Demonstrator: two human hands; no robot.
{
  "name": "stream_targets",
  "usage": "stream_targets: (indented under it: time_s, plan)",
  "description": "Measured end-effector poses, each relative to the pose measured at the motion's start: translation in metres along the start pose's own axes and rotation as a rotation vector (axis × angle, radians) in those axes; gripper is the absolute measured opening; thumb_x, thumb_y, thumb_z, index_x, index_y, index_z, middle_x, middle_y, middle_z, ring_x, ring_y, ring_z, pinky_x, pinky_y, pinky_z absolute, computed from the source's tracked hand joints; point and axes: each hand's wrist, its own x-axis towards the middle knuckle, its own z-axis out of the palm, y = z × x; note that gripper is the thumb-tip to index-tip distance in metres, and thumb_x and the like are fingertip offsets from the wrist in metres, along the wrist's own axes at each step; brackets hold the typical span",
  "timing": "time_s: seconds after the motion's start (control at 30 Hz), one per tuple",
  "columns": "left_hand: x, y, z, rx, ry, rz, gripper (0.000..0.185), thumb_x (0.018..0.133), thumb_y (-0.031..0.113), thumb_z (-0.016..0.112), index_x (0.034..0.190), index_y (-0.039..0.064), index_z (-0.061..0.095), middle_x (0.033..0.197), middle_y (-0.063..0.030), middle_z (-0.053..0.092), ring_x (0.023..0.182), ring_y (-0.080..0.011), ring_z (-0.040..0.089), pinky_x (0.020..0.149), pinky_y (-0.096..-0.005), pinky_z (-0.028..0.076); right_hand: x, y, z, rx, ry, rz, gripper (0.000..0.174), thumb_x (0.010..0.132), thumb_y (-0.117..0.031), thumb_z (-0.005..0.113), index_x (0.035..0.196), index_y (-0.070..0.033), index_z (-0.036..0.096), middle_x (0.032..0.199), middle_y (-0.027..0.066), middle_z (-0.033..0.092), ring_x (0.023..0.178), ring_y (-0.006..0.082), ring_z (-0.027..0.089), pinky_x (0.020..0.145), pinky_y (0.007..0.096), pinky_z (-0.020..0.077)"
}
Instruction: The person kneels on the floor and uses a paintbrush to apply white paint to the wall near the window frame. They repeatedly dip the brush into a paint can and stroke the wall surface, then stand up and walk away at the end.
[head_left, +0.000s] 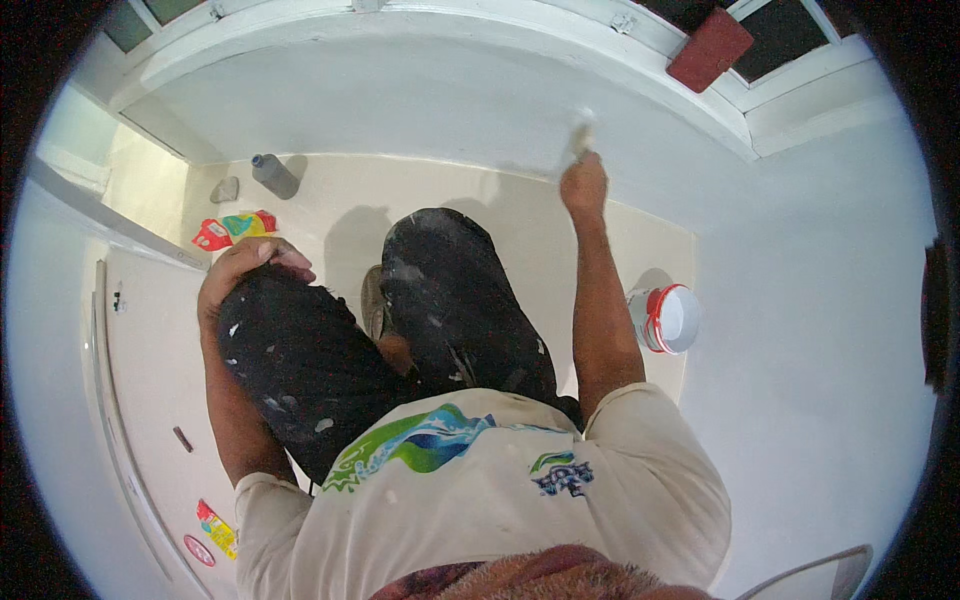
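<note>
My right hand (584, 184) is closed around a paintbrush (582, 140), slightly blurred, whose tip is against or very near the white wall (480, 90) below the window. Over my left knee rests my left hand (251, 266), fingers bent around the paint-spotted dark trousers (300, 352). To the right of my right forearm, a white paint bucket (679, 319) with a red rim and handle stands on the floor. White paint shows inside it.
A grey bottle (275, 177), a stone-like lump (224, 190) and a crumpled red and yellow packet (236, 229) lie or stand at left on the cream floor (450, 176). A dark red rectangular object (709, 50) sits on the window ledge. Another packet (217, 531) lies lower left.
</note>
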Motion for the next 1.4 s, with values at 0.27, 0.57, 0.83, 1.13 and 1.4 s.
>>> stream_targets:
  time_s: [0.27,0.57,0.83,1.13,1.4]
  plan:
    - [0.035,0.020,-0.011,0.528,0.010,-0.098,0.040,0.095,0.030,0.075,0.117,-0.004,0.072,0.106,-0.0144,0.076,0.102,-0.0217,0.073,0.096,-0.0365,0.055,0.008,-0.137,0.079,-0.500,-0.370,-0.508,0.030,0.093,-0.013,0.057,0.113,0.004,0.071,0.111,0.0248,0.069,0.107,0.0418,0.067,0.098,0.0527,0.0508]
    - [0.014,0.077,0.062,0.900,-0.121,0.085,0.037,0.093,0.023,0.075,0.120,-0.001,0.072,0.108,-0.0144,0.076,0.105,-0.0246,0.073,0.096,-0.0391,0.057,0.018,-0.141,0.101,0.283,-0.131,-0.326,0.030,0.093,-0.003,0.052,0.121,0.006,0.060,0.115,0.0262,0.067,0.098,0.0479,0.067,0.090,0.0551,0.0548]
    - [0.011,0.066,0.085,1.141,-0.152,0.028,0.037,0.088,0.022,0.078,0.117,0.000,0.071,0.106,-0.0196,0.077,0.098,-0.0316,0.076,0.087,-0.0404,0.058,0.004,0.056,-0.052,-0.005,0.072,0.236,0.026,0.093,-0.008,0.058,0.114,0.007,0.060,0.103,0.0294,0.069,0.104,0.0485,0.067,0.093,0.0546,0.0535]
    - [0.023,0.054,0.094,1.336,-0.085,0.006,0.039,0.087,0.030,0.078,0.116,0.004,0.074,0.099,-0.0189,0.078,0.092,-0.0342,0.076,0.087,-0.0440,0.058,-0.022,-0.048,0.087,-0.056,-0.134,0.076,0.039,0.100,-0.014,0.051,0.129,0.011,0.058,0.133,0.0319,0.060,0.128,0.0487,0.059,0.113,0.0533,0.0437]
    - [0.017,0.052,0.091,1.383,-0.009,-0.114,0.039,0.086,0.029,0.078,0.117,0.005,0.074,0.100,-0.0185,0.078,0.096,-0.0350,0.075,0.090,-0.0459,0.056,-0.007,0.058,0.030,0.063,-0.048,-0.189,0.030,0.101,-0.009,0.049,0.127,0.002,0.061,0.122,0.0278,0.067,0.112,0.0476,0.065,0.100,0.0552,0.0515]
